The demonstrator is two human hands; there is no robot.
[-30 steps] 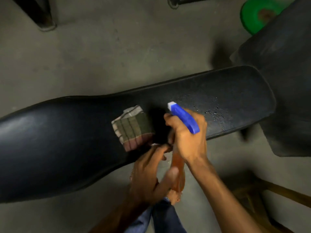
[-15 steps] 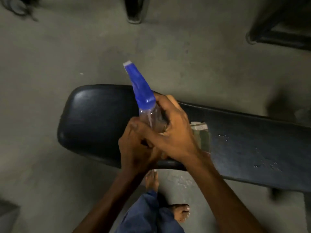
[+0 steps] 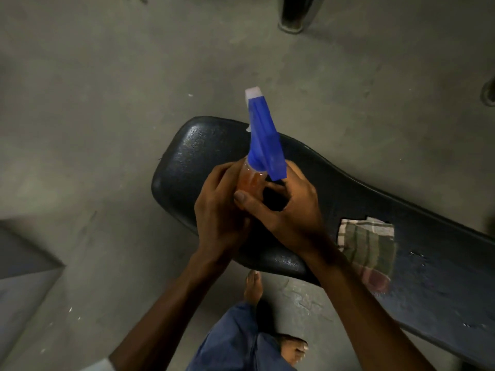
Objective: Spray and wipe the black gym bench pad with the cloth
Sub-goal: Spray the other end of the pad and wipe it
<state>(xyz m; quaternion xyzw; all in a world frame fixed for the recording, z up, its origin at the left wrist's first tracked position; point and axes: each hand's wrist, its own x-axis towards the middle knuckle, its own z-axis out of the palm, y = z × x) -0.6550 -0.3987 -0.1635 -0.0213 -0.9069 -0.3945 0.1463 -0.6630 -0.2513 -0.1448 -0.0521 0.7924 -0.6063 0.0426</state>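
- Both hands, left hand (image 3: 219, 210) and right hand (image 3: 289, 207), grip the spray bottle (image 3: 263, 145) above the bench pad (image 3: 203, 153) end.
- The cloth (image 3: 367, 247) lies on the pad, beside the right wrist.
- Risk: the nozzle points past the pad edge, so spray may hit the floor (image 3: 107, 103).

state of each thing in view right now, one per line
spray bottle: held upright over the pad's end, nozzle pointing away, orange liquid inside
left hand: wrapped around the bottle's body
right hand: gripping the bottle below the blue head
cloth: folded, lying free on the pad
bench pad: dry-looking at this end, droplets right of the cloth
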